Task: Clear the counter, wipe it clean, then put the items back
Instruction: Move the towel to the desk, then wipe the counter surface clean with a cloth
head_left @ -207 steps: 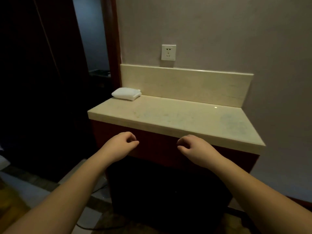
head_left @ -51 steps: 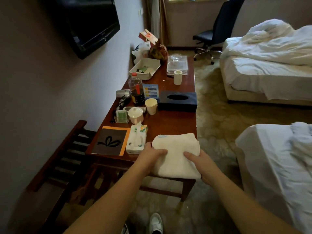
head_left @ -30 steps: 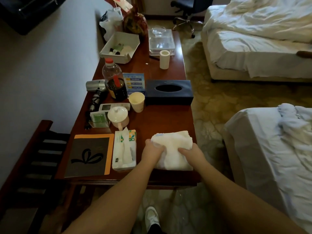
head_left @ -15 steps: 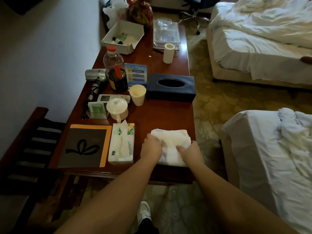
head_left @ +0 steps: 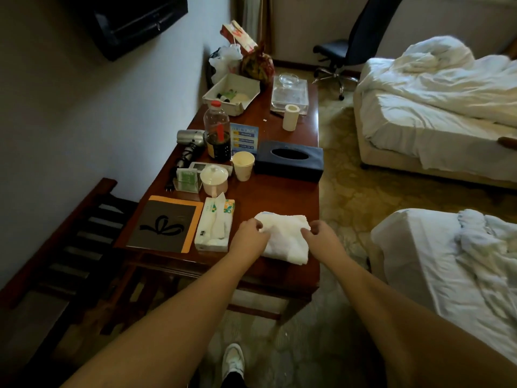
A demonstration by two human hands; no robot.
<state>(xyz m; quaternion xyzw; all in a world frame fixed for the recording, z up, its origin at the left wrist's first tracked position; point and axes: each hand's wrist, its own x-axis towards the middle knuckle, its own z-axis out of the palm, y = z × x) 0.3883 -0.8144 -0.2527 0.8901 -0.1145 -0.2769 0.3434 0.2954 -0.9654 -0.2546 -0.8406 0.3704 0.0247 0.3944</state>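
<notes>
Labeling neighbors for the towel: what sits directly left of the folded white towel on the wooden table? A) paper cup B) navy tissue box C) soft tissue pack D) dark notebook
C: the soft tissue pack lies right beside the folded white towel on its left, with the dark notebook farther left on the table.

Both forearms are bare from the lower corners of the frame up to the wrists, with no sleeve, watch, band or ring showing on either one. The left hand (head_left: 249,235) and right hand (head_left: 321,236), near the middle of the frame, are bare too, without gloves. At the bottom centre a white sneaker (head_left: 233,361) shows, with a dark trouser cuff (head_left: 232,380) just below it at the frame edge.
</notes>
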